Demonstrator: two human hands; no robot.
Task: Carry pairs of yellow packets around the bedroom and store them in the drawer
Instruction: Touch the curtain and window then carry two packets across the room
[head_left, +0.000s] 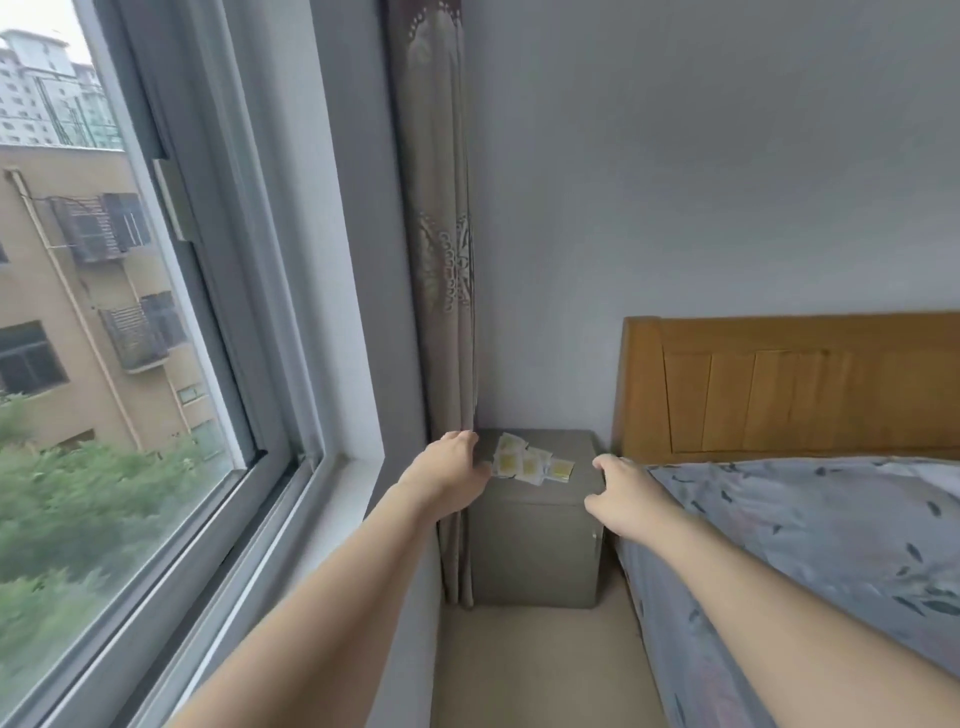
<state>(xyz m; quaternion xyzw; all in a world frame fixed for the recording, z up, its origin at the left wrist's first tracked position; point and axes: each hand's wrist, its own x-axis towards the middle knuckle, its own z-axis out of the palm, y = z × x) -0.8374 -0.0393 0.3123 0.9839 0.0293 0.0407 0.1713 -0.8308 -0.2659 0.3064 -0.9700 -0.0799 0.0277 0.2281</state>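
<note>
Yellow packets (530, 464) lie in a loose cluster on top of the grey nightstand (535, 551), some overlapping, one a little apart toward the right edge of the group. They sit in the corner of the room, between the curtain and the bed.

Starting at the far left, the window (130, 312) fills that side, with tan apartment blocks and green shrubs outside. Its white sill (358, 467) runs toward the corner. Next comes the patterned curtain (441, 234), hanging straight down to the floor right beside the nightstand.

Now the left hand (449, 470): it reaches forward, palm down, fingers close together and slightly curled, tips level with the curtain's edge and the nightstand's left rear corner. It holds nothing; the nearest packet shows just beside its thumb side, though whether they touch cannot be told.

The nightstand front looks closed, a small knob (594, 535) showing near its right edge.

Over to the right hand (621, 499): it is stretched toward the nightstand's right front corner, fingers bent and loosely parted, thumb pointing down-left. It grips nothing, and the packets lie apart from it.

Further right, the wooden headboard (789, 384) stands against the grey wall (701, 156), and the bed (831, 561) with its leaf-print cover runs along the right side. A strip of beige floor (535, 670) lies between bed and window wall.
</note>
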